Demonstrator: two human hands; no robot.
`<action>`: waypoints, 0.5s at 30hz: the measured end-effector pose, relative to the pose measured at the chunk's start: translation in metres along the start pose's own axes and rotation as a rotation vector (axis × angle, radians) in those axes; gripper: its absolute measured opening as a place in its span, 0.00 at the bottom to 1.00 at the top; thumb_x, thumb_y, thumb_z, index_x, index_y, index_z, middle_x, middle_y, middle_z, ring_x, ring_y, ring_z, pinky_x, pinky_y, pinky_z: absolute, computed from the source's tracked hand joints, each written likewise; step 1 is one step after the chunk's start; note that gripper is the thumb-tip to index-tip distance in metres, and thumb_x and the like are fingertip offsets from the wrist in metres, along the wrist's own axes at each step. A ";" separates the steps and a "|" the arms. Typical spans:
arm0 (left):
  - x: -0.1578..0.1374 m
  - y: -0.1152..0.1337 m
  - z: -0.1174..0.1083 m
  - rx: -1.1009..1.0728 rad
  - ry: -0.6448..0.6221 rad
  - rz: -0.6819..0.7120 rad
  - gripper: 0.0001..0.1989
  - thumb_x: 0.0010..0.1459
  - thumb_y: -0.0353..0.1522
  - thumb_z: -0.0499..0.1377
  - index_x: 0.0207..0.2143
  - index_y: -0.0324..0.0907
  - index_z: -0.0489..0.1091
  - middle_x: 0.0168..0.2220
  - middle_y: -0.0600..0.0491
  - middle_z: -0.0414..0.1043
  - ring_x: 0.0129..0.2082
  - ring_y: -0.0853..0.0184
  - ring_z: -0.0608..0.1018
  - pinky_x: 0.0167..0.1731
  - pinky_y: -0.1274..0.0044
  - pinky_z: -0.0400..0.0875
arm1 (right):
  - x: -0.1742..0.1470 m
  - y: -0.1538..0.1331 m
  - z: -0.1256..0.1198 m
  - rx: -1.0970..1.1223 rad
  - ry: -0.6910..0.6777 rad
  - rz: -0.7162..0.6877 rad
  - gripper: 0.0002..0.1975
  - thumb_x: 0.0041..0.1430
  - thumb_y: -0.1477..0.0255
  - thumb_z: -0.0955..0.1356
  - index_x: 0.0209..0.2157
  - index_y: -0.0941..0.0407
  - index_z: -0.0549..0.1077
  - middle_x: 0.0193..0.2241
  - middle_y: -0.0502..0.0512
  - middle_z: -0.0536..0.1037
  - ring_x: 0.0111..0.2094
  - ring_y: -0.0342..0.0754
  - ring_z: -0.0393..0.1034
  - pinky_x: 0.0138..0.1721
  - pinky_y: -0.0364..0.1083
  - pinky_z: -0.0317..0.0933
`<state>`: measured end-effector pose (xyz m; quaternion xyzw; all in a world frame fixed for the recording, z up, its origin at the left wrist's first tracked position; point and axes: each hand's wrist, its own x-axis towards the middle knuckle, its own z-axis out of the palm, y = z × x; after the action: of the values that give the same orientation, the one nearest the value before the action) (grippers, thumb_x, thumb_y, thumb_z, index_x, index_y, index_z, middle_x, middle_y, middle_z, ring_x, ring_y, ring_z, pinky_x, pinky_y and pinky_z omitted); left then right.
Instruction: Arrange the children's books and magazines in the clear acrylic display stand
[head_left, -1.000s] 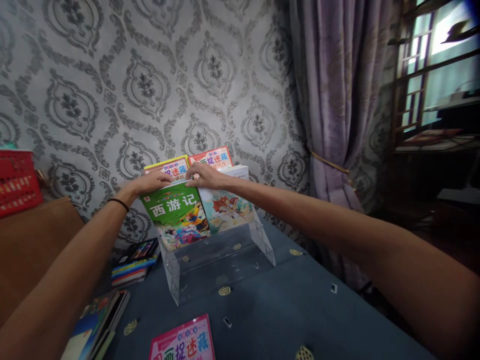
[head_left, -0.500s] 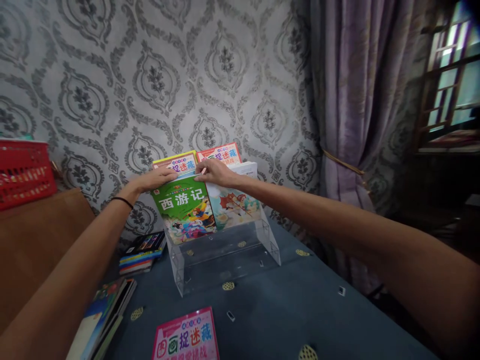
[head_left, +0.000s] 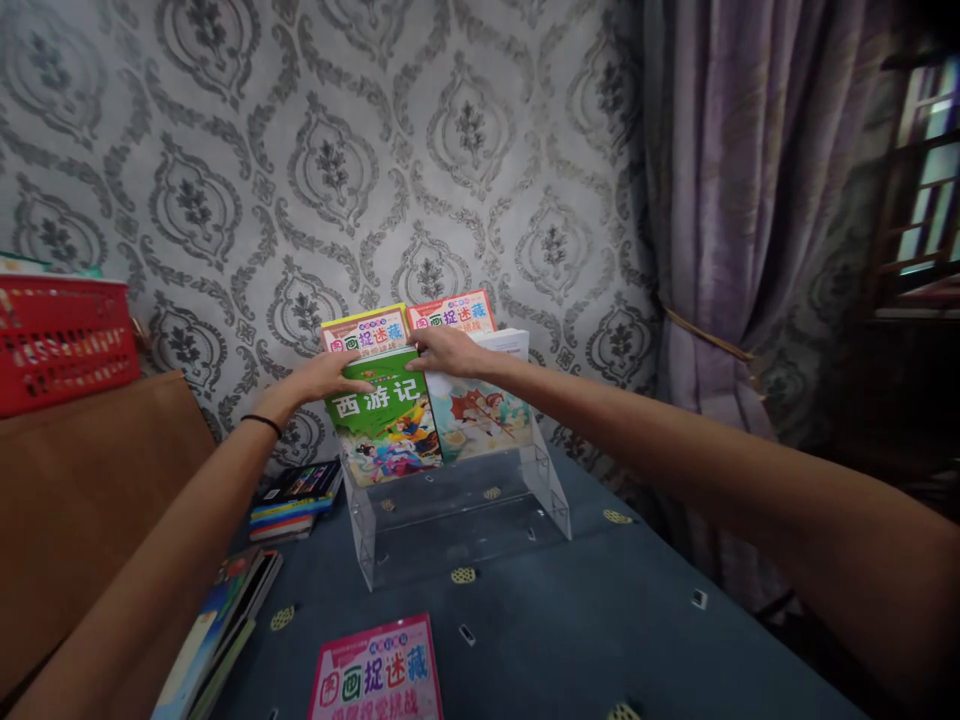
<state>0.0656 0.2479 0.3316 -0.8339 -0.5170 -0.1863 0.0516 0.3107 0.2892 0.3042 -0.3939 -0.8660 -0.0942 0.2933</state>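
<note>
A green picture book (head_left: 384,425) stands in the upper part of a clear acrylic book rack (head_left: 450,508). At its top left corner is my left hand (head_left: 324,378), with the thumb on the cover and fingers at the top edge. My right hand (head_left: 448,354) pinches the top right corner. Beside it leans a pale picture book (head_left: 484,412), its upper part partly covered by my right hand. Behind rise a yellow-edged book (head_left: 367,328) and a red-edged book (head_left: 469,308), standing in the row at the back.
A pink book (head_left: 379,672) lies on the dark blue tablecloth (head_left: 547,620) in front. Stacked books (head_left: 296,500) and more books (head_left: 217,620) lie to the left. Further left, a red basket (head_left: 64,335) sits on a brown box (head_left: 97,500). Purple curtain (head_left: 712,200) hangs at right.
My left hand has shifted its hold, so its thumb now lies on the green book's cover. The right hand stays at its corner. The whole view has swung slightly left.
</note>
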 end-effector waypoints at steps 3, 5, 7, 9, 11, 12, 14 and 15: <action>-0.001 -0.002 0.008 0.220 0.010 -0.050 0.32 0.48 0.53 0.63 0.50 0.44 0.72 0.51 0.45 0.76 0.49 0.50 0.76 0.45 0.69 0.68 | 0.001 0.000 0.000 -0.026 -0.008 0.007 0.20 0.58 0.64 0.73 0.51 0.54 0.73 0.45 0.56 0.80 0.47 0.53 0.72 0.43 0.46 0.60; 0.001 -0.005 0.011 0.284 0.022 -0.057 0.33 0.49 0.55 0.62 0.52 0.45 0.71 0.51 0.45 0.76 0.49 0.50 0.76 0.44 0.70 0.68 | 0.002 0.000 0.000 -0.036 -0.010 0.006 0.21 0.57 0.64 0.73 0.51 0.53 0.72 0.45 0.55 0.80 0.47 0.54 0.72 0.43 0.46 0.60; 0.004 -0.008 0.014 0.289 0.044 -0.042 0.34 0.48 0.56 0.62 0.50 0.45 0.71 0.49 0.45 0.77 0.48 0.51 0.76 0.43 0.70 0.68 | 0.002 0.000 0.001 -0.039 -0.023 0.008 0.22 0.57 0.64 0.73 0.52 0.53 0.72 0.45 0.55 0.80 0.48 0.54 0.71 0.43 0.46 0.60; 0.007 -0.013 0.016 0.261 0.091 -0.020 0.33 0.47 0.57 0.62 0.46 0.44 0.73 0.45 0.46 0.78 0.45 0.51 0.77 0.42 0.70 0.68 | 0.002 0.001 0.002 -0.039 -0.035 0.008 0.22 0.58 0.63 0.73 0.52 0.53 0.71 0.46 0.56 0.79 0.48 0.55 0.71 0.43 0.46 0.60; 0.009 -0.017 0.021 0.169 0.179 0.015 0.30 0.47 0.58 0.60 0.38 0.43 0.74 0.39 0.47 0.79 0.40 0.54 0.77 0.40 0.70 0.68 | 0.002 0.001 0.002 -0.042 -0.036 0.006 0.21 0.59 0.62 0.72 0.52 0.53 0.71 0.45 0.56 0.79 0.47 0.55 0.71 0.42 0.47 0.60; 0.011 -0.018 0.023 0.079 0.244 0.037 0.29 0.49 0.59 0.58 0.33 0.42 0.73 0.35 0.48 0.78 0.37 0.56 0.77 0.39 0.70 0.68 | 0.002 0.001 0.002 -0.042 -0.033 0.000 0.20 0.59 0.62 0.72 0.51 0.53 0.71 0.45 0.56 0.79 0.47 0.55 0.71 0.42 0.47 0.59; 0.013 -0.020 0.030 -0.211 0.430 0.053 0.30 0.53 0.60 0.52 0.28 0.42 0.71 0.30 0.50 0.76 0.33 0.60 0.76 0.37 0.72 0.68 | 0.003 0.002 0.002 -0.038 -0.030 -0.013 0.19 0.60 0.62 0.71 0.50 0.53 0.72 0.44 0.56 0.79 0.46 0.54 0.71 0.41 0.46 0.59; 0.013 -0.020 0.034 -0.397 0.536 0.034 0.32 0.55 0.61 0.49 0.27 0.42 0.70 0.29 0.50 0.75 0.31 0.62 0.76 0.35 0.73 0.69 | 0.003 0.002 0.002 -0.033 -0.029 -0.019 0.18 0.60 0.63 0.71 0.49 0.54 0.72 0.43 0.56 0.79 0.45 0.54 0.71 0.40 0.46 0.59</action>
<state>0.0622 0.2776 0.3033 -0.7575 -0.4244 -0.4954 0.0254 0.3097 0.2932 0.3042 -0.3918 -0.8722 -0.1057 0.2731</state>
